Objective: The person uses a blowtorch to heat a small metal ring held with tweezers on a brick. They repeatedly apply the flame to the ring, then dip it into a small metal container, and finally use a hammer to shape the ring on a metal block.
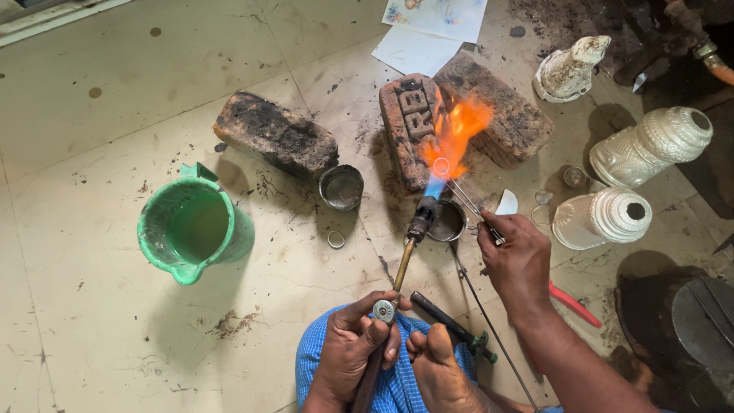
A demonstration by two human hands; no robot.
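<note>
The left hand [359,336] gripped the lit torch [409,245] while the right hand [516,256] pinched tweezers [466,203], holding a small ring [441,165] in the flame [455,134] against heat-shielding bricks [409,126]

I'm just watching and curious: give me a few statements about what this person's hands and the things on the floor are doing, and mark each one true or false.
1. The left hand holds a lit torch. True.
2. The right hand holds tweezers gripping a small ring in the flame. True.
3. The green jug lies tipped on its side. False: it stands upright.
4. The flame plays over a wooden board. False: it plays against bricks.
5. White ornate pieces stand beside the right hand. True.
</note>
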